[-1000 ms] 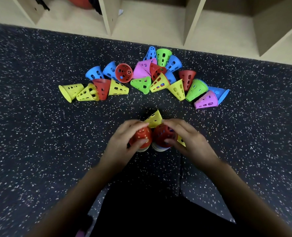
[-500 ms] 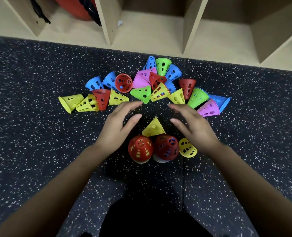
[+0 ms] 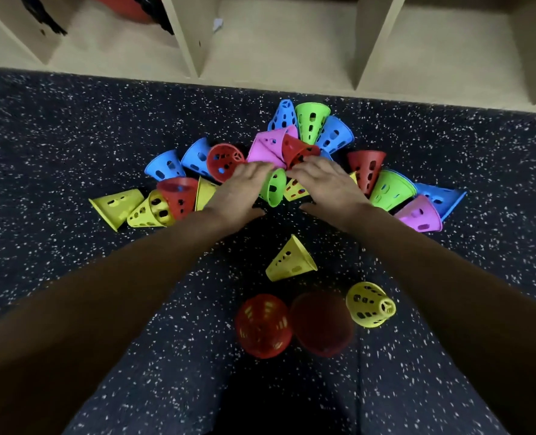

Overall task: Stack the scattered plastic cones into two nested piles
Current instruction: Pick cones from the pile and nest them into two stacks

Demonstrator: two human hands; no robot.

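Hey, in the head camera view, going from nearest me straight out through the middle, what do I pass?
Left red pile and right red pile side by side → lone yellow cone lying on its side → middle green cone → pink cone → far green cone → wooden cubby shelf.

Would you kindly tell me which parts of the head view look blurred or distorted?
Head view: the left red pile and right red pile near the camera are smeared soft; the yellow cone beyond them is sharper; head view again, the shelf dividers splay outward, wide-angle distortion.
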